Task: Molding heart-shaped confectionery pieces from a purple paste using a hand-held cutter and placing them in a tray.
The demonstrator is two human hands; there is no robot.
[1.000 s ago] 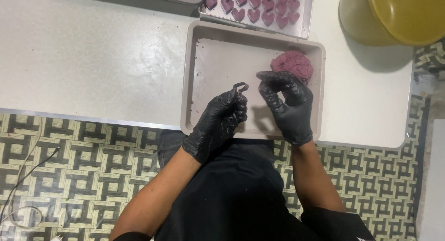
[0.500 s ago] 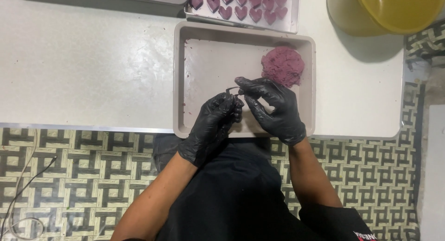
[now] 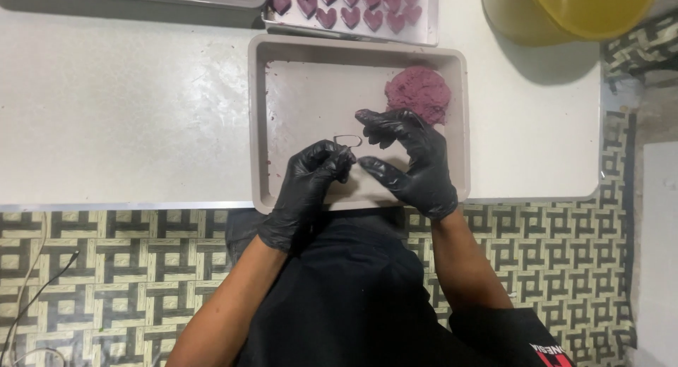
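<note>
left hand (image 3: 311,180) pinches a heart cutter (image 3: 347,140) over the tray (image 3: 304,77); right hand (image 3: 413,159) open, empty, beside the dough (image 3: 418,93). next move needs dough under the cutter.

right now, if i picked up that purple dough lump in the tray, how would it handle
The purple dough lump looks soft and crumbly-surfaced, so it would probably dent or sag under a grip rather than stay stiff. It sits as a low mound on the beige tray, so it seems unlikely to roll. The cut hearts hold their edges, which suggests it is fairly firm, maybe slightly sticky.
</note>
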